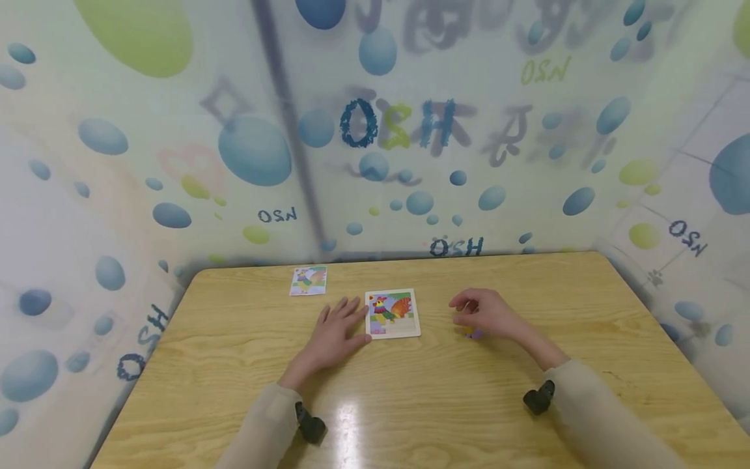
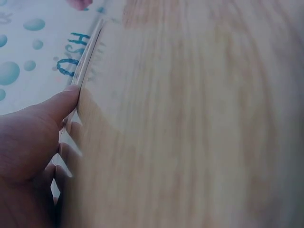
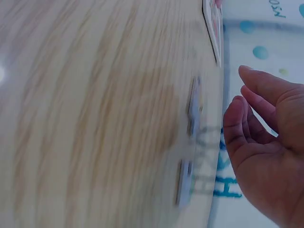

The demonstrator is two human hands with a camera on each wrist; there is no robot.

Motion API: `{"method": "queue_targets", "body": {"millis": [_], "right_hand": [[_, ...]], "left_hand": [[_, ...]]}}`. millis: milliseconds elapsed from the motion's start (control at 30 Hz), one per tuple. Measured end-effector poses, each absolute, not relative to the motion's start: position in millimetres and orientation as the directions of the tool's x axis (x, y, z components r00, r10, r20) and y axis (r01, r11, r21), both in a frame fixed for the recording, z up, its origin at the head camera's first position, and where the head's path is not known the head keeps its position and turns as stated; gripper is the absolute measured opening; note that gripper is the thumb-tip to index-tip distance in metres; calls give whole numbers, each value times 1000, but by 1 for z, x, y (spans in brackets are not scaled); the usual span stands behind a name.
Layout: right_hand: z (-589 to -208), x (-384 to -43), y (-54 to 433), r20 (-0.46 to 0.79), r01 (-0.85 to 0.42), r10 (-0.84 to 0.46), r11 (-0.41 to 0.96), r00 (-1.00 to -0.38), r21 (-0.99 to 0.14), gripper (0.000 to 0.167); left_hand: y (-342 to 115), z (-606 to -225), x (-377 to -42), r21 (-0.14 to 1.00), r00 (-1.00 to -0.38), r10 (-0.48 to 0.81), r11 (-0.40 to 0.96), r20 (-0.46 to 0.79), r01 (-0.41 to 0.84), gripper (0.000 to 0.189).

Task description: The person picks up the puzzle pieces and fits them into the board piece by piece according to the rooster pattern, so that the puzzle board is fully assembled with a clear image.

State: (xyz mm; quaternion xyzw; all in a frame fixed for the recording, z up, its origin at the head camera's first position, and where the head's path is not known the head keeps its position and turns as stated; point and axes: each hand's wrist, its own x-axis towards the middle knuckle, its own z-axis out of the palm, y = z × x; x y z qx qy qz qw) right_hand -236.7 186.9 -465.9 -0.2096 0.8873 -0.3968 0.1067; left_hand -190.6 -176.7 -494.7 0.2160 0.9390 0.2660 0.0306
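Observation:
A square puzzle (image 1: pixel 391 312) with a colourful rooster picture and a pale frame lies on the table. Bare wood shows at the lower right inside its frame. My left hand (image 1: pixel 336 333) rests at the puzzle's left side, fingers spread, thumb at the lower left corner; the left wrist view has the thumb (image 2: pixel 61 105) against the frame's edge. To the right, my right hand (image 1: pixel 486 312) hovers with loosely bent fingers, thumb and fingertips apart, holding nothing. Close to it are loose puzzle pieces (image 1: pixel 472 333), partly hidden in the head view; two pieces (image 3: pixel 194 107) show edge-on in the right wrist view.
A paper card (image 1: pixel 308 281) with a similar rooster picture lies at the back left of the wooden table (image 1: pixel 410 404). Behind and beside the table stand pale walls (image 1: pixel 504 215) printed with blue and green drops. Dark wrist devices (image 1: pixel 310 425) sit on both sleeves.

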Motion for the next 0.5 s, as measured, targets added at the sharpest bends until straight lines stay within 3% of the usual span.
{"method": "queue_targets", "body": {"millis": [300, 500], "right_hand": [[-470, -233, 221, -49, -308, -475, 642, -879, -702, 26], [-475, -231, 226, -119, -238, -461, 643, -880, -728, 33]], "left_hand": [[-176, -495, -191, 501, -907, 418, 777, 43, 382, 65], [-175, -493, -192, 507, -907, 420, 776, 25, 374, 66]]}}
